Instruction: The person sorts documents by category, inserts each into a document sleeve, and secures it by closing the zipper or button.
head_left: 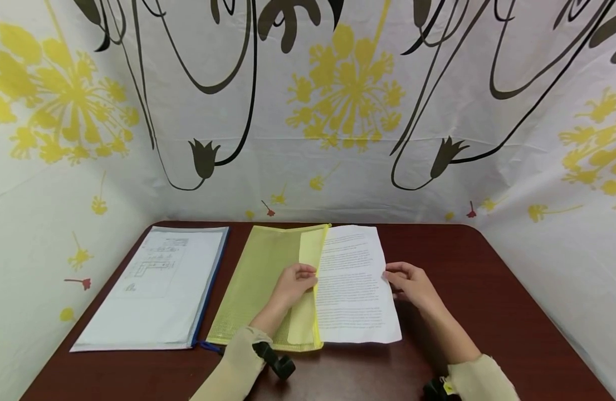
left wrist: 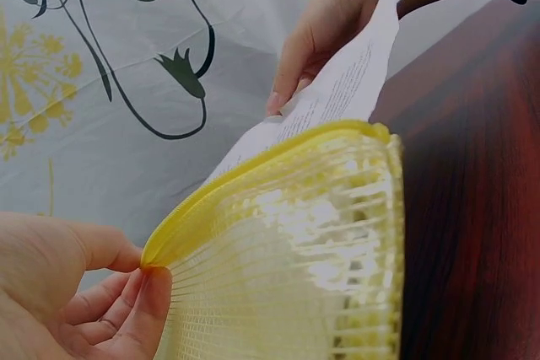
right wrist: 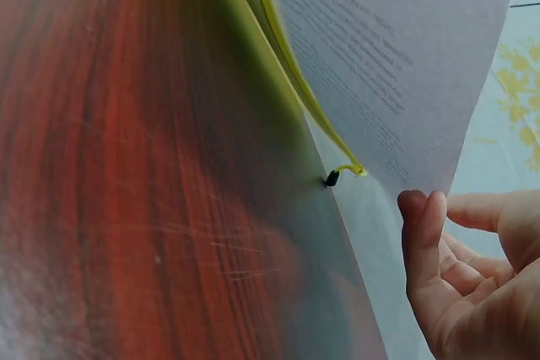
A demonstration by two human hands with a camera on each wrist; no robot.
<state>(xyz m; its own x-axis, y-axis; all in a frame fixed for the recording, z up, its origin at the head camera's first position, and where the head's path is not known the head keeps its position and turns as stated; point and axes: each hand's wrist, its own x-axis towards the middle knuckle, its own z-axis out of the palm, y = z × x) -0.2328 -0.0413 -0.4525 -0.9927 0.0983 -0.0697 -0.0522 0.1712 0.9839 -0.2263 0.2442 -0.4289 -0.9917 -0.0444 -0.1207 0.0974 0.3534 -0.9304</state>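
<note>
A yellow mesh zipper pouch (head_left: 258, 278) lies at the middle of the table, its zipper edge facing right. Partly inside it is a printed paper sheet (head_left: 355, 289), the larger part sticking out on the right and the inner strip showing through the mesh. My left hand (head_left: 294, 287) pinches the zipper edge between thumb and fingers, lifting it in the left wrist view. With thumb and fingertips, my right hand (head_left: 410, 284) pinches the sheet's right edge. In the right wrist view the zipper pull (right wrist: 332, 178) hangs at the pouch's far corner.
On the left lies a clear folder with a blue edge (head_left: 211, 284), with a sheet bearing a line drawing (head_left: 155, 267) in it. The dark red-brown table (head_left: 468, 289) meets a patterned cloth (head_left: 348, 184) at the back and sides. Each wrist wears a black strap.
</note>
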